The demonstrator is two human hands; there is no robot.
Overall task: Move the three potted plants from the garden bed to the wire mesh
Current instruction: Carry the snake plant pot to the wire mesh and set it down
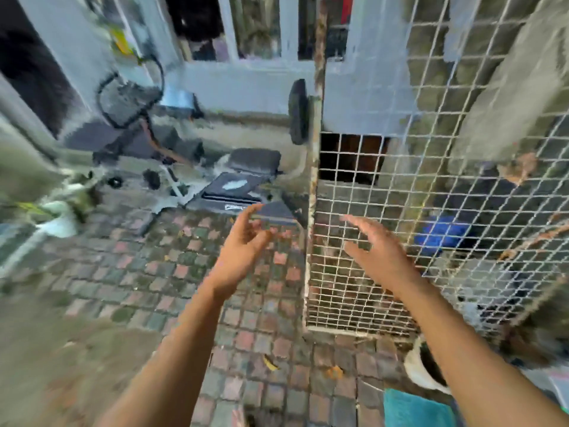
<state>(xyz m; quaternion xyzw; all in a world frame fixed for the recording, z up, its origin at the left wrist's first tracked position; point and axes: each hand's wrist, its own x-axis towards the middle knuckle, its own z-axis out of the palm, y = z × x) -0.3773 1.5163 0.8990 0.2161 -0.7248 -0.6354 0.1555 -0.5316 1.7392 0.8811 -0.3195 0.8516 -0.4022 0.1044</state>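
The picture is smeared by motion. A white wire mesh panel [431, 186] stands upright on the right, fixed to a rusty post [314, 167]. My left hand [243, 245] hovers over the paving just left of the post, fingers spread, holding nothing. My right hand [378, 248] is raised in front of the mesh, fingers apart and empty; I cannot tell whether it touches the wire. A white pot [58, 223] with green leaves shows blurred at the far left. Part of another white pot [421, 368] sits on the ground under my right forearm.
Red and grey paving blocks [191, 278] cover the ground. Dark mats and gear [237, 186] lie by the far wall, with a black hose [129, 97] behind. A blue object [440, 232] lies behind the mesh. A teal cloth [412, 408] is at the bottom right.
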